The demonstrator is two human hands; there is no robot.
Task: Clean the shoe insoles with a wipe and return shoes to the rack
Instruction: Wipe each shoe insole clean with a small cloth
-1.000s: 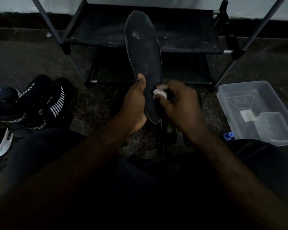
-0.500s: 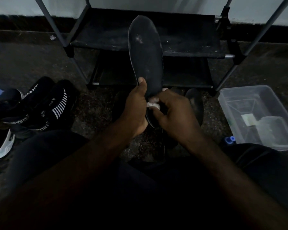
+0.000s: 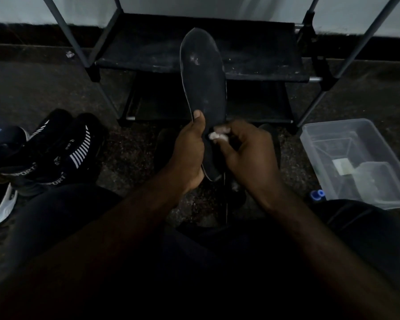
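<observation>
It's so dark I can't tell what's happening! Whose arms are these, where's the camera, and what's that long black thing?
The camera sits on a person's head, looking down, so those are their own arms. The long black thing is a shoe insole, held upright by the left hand. The right hand pinches a small white wipe at its lower part. Behind stands a dark shoe rack. On the floor, black sport shoes lie to the left and a clear plastic box to the right.

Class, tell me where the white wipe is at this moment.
In the head view, near centre, the wipe is pinched in the right hand against the lower half of the insole, just right of the left hand.
</observation>
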